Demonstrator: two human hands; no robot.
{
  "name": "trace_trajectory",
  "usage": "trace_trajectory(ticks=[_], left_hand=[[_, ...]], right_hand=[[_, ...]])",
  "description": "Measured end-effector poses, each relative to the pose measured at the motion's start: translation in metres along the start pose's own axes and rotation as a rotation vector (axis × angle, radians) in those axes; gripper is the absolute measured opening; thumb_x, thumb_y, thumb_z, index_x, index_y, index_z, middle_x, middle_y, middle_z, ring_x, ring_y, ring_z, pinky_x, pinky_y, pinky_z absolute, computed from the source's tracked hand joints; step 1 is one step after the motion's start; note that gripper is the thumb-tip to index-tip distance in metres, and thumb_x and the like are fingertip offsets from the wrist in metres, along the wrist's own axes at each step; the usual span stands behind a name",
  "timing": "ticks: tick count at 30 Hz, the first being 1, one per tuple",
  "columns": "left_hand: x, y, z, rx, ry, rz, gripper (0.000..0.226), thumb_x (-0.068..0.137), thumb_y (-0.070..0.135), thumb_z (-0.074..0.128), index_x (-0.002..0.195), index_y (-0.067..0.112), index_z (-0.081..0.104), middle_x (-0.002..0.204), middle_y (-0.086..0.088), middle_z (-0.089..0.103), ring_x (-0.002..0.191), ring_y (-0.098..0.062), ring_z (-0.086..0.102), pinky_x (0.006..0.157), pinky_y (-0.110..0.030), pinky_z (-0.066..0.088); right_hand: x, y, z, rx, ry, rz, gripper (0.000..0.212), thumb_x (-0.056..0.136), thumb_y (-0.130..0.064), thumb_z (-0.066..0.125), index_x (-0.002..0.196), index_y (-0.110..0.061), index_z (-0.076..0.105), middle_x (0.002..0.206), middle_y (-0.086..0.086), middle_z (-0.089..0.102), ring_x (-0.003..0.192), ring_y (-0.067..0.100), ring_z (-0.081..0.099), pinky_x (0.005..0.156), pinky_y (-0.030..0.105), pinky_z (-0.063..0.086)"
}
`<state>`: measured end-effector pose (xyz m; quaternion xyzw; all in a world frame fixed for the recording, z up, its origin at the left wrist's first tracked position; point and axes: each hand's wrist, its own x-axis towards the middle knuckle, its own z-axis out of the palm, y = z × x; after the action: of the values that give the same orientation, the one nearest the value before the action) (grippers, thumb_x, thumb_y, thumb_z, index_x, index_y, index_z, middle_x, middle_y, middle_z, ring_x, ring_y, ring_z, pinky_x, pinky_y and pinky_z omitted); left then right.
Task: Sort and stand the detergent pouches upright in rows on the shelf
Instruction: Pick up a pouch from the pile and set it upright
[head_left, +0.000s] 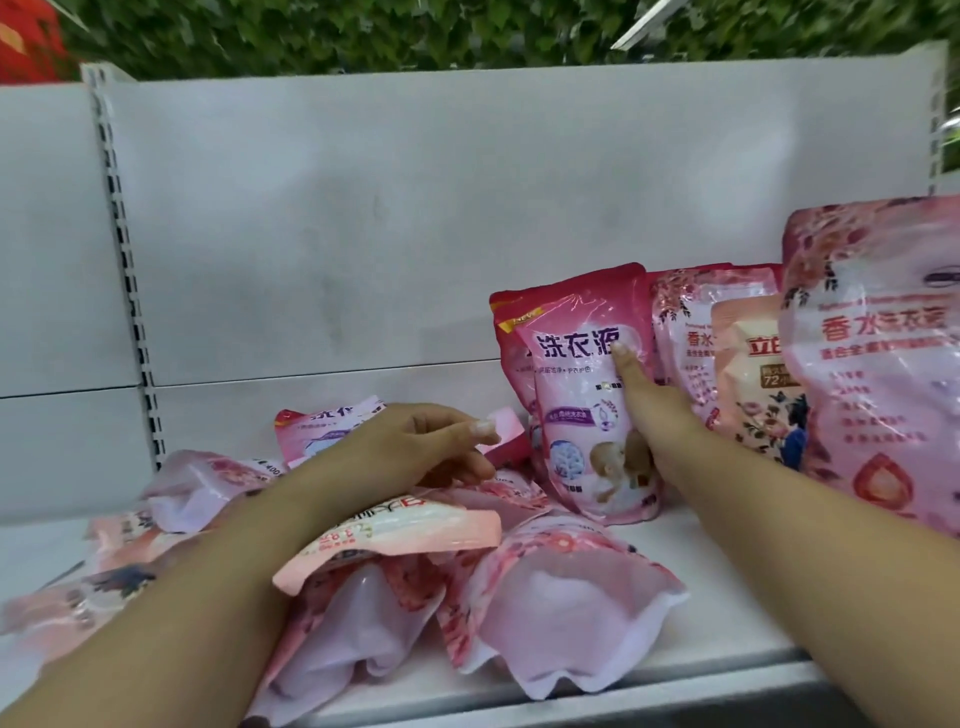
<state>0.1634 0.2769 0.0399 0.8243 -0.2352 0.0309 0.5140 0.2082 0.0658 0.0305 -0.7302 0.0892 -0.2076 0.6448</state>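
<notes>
White metal shelf (675, 582) with a white back wall (363, 218) is holding lots of soft pink plastic detergent pouches, and green leaves (311, 31) are showing above it. The right hand (649, 410) is reaching out with straight fingers and pressing flat on a standing pink pouch with a baby picture (587, 395). To the right of that hand, more pink flowery pouches (878, 364) and one peach pouch (748, 384) are standing up in a row. The left hand (421, 447) is curling its fingers and pinching the corner of a lying pink pouch (498, 431). Under and around the left arm, a messy pile of pink pouches (545, 597) is lying flat.
</notes>
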Motion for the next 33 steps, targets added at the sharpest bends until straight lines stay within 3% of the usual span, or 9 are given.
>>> trace_trajectory(ticks=[3,7,12,16,21,26,28,30,33], left_hand=[[0.000,0.001,0.002,0.036,0.022,0.024,0.020,0.087,0.032,0.053,0.080,0.020,0.067,0.065,0.006,0.071,0.065,-0.002,0.064,0.068,-0.015,0.050],[-0.011,0.007,0.001,0.135,0.155,0.149,0.029,0.086,0.038,0.051,0.075,0.017,0.069,0.063,0.006,0.070,0.062,-0.004,0.063,0.070,-0.023,0.052],[-0.055,0.006,-0.018,0.585,0.089,0.243,0.056,0.067,0.083,0.029,0.079,0.040,0.063,0.075,0.020,0.065,0.072,0.000,0.057,0.070,-0.028,0.045],[-0.064,-0.013,-0.020,0.565,0.097,0.216,0.071,0.053,0.081,0.019,0.095,0.041,0.058,0.093,0.014,0.065,0.081,0.000,0.054,0.070,-0.007,0.037],[-0.054,-0.014,-0.012,0.458,0.157,0.221,0.052,0.081,0.070,0.038,0.083,0.030,0.071,0.084,0.008,0.069,0.083,0.001,0.055,0.069,-0.012,0.038],[-0.066,-0.006,-0.008,0.843,0.281,0.247,0.060,0.084,0.065,0.028,0.095,0.022,0.068,0.095,0.004,0.064,0.093,-0.015,0.054,0.066,-0.024,0.033],[-0.075,0.001,-0.004,0.874,0.358,0.136,0.047,0.088,0.056,0.033,0.094,0.022,0.065,0.085,0.003,0.062,0.084,-0.018,0.052,0.059,-0.027,0.032],[-0.084,0.001,0.007,0.793,0.384,0.067,0.046,0.090,0.055,0.033,0.090,0.019,0.062,0.080,0.003,0.061,0.080,-0.020,0.053,0.060,-0.026,0.033],[-0.092,-0.017,0.030,0.826,0.471,0.135,0.061,0.079,0.066,0.023,0.107,0.024,0.057,0.110,-0.001,0.061,0.104,-0.025,0.052,0.079,-0.032,0.039]], right_hand=[[-0.005,0.002,-0.001,-0.002,0.013,0.071,0.095,0.076,-0.077,0.033,0.141,-0.008,0.031,0.146,0.019,0.033,0.134,0.039,0.028,0.111,0.052,0.021],[-0.006,0.006,-0.003,-0.046,0.137,-0.002,0.070,0.088,-0.061,0.033,0.136,-0.010,0.040,0.135,0.017,0.047,0.123,0.035,0.043,0.094,0.037,0.035],[-0.007,0.007,-0.008,-0.150,0.222,-0.132,0.055,0.093,-0.055,0.027,0.139,-0.029,0.037,0.135,0.014,0.048,0.122,0.033,0.045,0.097,0.036,0.035],[-0.006,0.007,-0.003,-0.213,0.212,-0.131,0.055,0.092,-0.058,0.025,0.140,-0.031,0.035,0.136,0.012,0.048,0.122,0.033,0.046,0.101,0.040,0.035],[-0.005,0.002,-0.001,-0.214,0.310,-0.155,0.059,0.094,-0.052,0.031,0.136,-0.010,0.037,0.129,0.016,0.051,0.103,0.026,0.050,0.079,0.032,0.038],[-0.017,0.009,-0.001,-0.172,0.230,-0.115,0.062,0.093,-0.053,0.031,0.138,-0.010,0.033,0.093,0.008,0.057,0.078,0.024,0.056,0.066,0.030,0.044],[-0.024,0.009,-0.004,-0.184,0.150,-0.077,0.069,0.092,-0.056,0.032,0.144,-0.011,0.024,0.122,0.014,0.053,0.105,0.030,0.055,0.088,0.038,0.046],[-0.037,0.002,-0.010,-0.250,0.094,-0.108,0.078,0.090,-0.058,0.037,0.147,-0.010,0.014,0.149,0.015,0.029,0.132,0.035,0.034,0.107,0.046,0.029],[-0.074,0.001,-0.019,-0.218,-0.105,-0.213,0.071,0.087,-0.052,0.051,0.139,-0.008,0.030,0.140,0.010,0.041,0.120,0.029,0.047,0.100,0.039,0.036]])
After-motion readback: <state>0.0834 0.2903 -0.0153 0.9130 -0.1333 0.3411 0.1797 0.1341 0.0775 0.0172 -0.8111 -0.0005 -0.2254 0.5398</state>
